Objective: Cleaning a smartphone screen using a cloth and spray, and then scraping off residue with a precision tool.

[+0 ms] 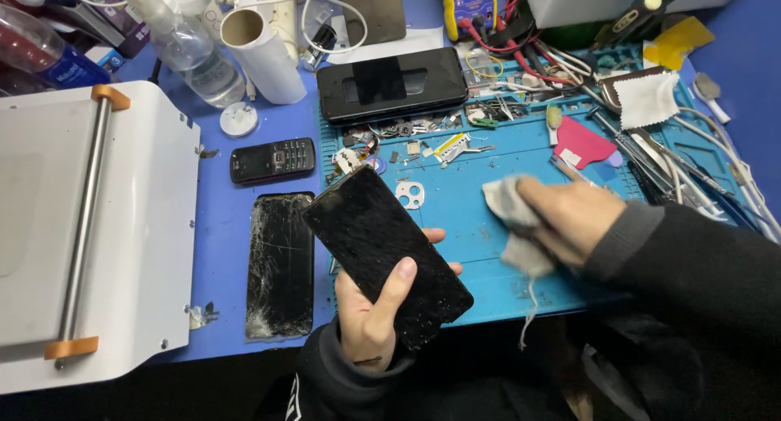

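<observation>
Both hands are busy: my left hand (370, 311) grips the dusty black phone screen (386, 254) at lower centre, my right hand (569, 218) bunches a grey cloth (512, 222) beside it. Wiping seems underway; the next pass needs gentle, even pressure.

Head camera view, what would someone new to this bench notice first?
First, the dusty black phone screen held tilted in the left hand at the bench's near edge, with the right hand pressing a grey cloth onto the blue work mat beside it. Next, the shattered glass panel lying flat left of the held screen, next to a large white machine.
</observation>
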